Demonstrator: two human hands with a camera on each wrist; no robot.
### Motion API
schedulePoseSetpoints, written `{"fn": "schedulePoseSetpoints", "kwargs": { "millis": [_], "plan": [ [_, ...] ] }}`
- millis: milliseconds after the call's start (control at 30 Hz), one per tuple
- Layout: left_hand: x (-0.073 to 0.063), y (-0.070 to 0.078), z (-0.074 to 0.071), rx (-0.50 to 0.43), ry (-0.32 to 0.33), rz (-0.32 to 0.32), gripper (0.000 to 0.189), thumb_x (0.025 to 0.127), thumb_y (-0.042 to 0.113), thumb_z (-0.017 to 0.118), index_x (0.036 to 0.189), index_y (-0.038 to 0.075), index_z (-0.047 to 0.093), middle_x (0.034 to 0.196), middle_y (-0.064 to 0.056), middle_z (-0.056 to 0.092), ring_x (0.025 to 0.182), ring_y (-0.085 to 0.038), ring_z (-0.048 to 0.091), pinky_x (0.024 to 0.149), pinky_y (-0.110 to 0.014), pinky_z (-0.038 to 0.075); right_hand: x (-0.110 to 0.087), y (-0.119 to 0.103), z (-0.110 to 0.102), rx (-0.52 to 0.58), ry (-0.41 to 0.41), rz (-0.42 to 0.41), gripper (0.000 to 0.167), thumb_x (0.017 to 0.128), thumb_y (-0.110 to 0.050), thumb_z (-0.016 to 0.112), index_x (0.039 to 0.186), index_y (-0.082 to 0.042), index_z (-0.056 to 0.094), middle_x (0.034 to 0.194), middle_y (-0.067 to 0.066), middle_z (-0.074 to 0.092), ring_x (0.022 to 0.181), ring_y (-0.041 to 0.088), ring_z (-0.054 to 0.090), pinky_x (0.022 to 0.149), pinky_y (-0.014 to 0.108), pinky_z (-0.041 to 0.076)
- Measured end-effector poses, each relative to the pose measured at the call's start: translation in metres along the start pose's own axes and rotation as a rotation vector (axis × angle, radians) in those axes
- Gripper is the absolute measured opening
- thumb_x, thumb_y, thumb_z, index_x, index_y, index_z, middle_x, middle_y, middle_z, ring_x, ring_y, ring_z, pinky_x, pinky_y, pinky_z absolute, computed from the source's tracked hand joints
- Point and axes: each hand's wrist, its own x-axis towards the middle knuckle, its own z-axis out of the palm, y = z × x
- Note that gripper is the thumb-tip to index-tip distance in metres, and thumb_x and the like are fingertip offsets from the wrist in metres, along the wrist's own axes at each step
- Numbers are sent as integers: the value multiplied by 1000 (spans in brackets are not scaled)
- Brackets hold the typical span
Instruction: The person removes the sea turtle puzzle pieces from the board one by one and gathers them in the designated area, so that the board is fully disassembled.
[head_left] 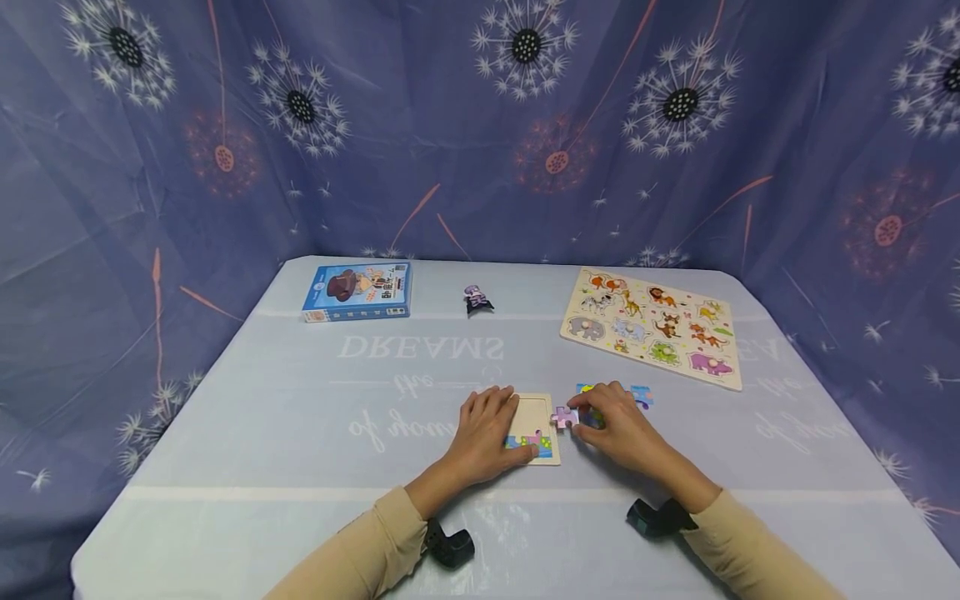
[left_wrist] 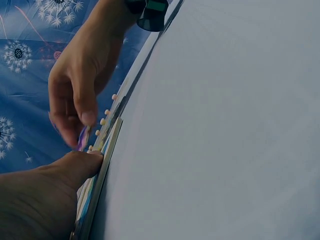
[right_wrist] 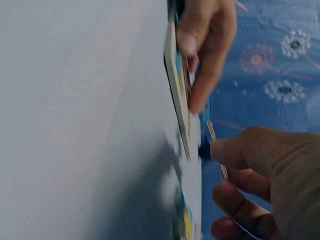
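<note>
My left hand [head_left: 482, 435] rests on a small wooden puzzle tray [head_left: 534, 407], its fingers along the far left side and its thumb on the near part. Fitted pieces [head_left: 542, 448] in blue, green and pink fill the near strip of the tray; bare wood shows beyond them. Just right of the tray, my right hand [head_left: 619, 427] pinches a purple-pink jigsaw piece [head_left: 563, 417] between thumb and fingers. The right wrist view shows that jigsaw piece [right_wrist: 224, 171] edge-on, above the table. More loose pieces [head_left: 642, 395] lie under and behind the right hand, partly hidden by it.
A large wooden animal peg puzzle [head_left: 645, 325] lies at the back right. At the back left is a blue picture box [head_left: 358, 292], with a small purple and black figure [head_left: 477, 300] to its right. A dandelion-print curtain [head_left: 450, 125] hangs behind the pale table [head_left: 247, 442].
</note>
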Motion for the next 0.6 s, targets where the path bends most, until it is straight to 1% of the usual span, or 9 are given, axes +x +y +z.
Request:
{"fn": "schedulePoseSetpoints", "kwargs": {
  "millis": [100, 300, 433, 600],
  "plan": [
    [0, 0, 1, -5, -5, -3, 81, 80, 53, 64, 140, 3, 43, 147, -11, 38, 139, -29, 30, 113, -55, 17, -6, 12, -12, 8, 9, 9, 30, 74, -10, 77, 102, -13, 68, 87, -2, 61, 84, 16, 46, 74, 30, 33],
    [1, 0, 2, -11, -1, -2, 81, 80, 53, 64, 140, 3, 42, 147, -11, 38, 139, -30, 29, 113, -55, 17, -22, 41, -34, -33, 30, 14, 31, 74, -9, 76, 104, -13, 68, 90, -2, 62, 87, 12, 45, 77, 30, 31],
    [0, 0, 2, -16, 0, -5, 80, 80, 51, 64, 140, 3, 43, 146, -12, 39, 138, -30, 30, 112, -56, 17, -32, 58, -45, -57, 37, 17, 31, 74, -7, 75, 104, -13, 68, 91, 0, 62, 88, 13, 45, 76, 29, 31],
    [1, 0, 3, -22, 2, -10, 80, 80, 52, 63, 140, 4, 43, 147, -12, 38, 138, -30, 30, 112, -56, 16, -43, 75, -55, -66, 21, 52, 32, 74, -6, 75, 105, -12, 68, 94, 1, 62, 89, 14, 46, 75, 27, 33]
  ]
}}
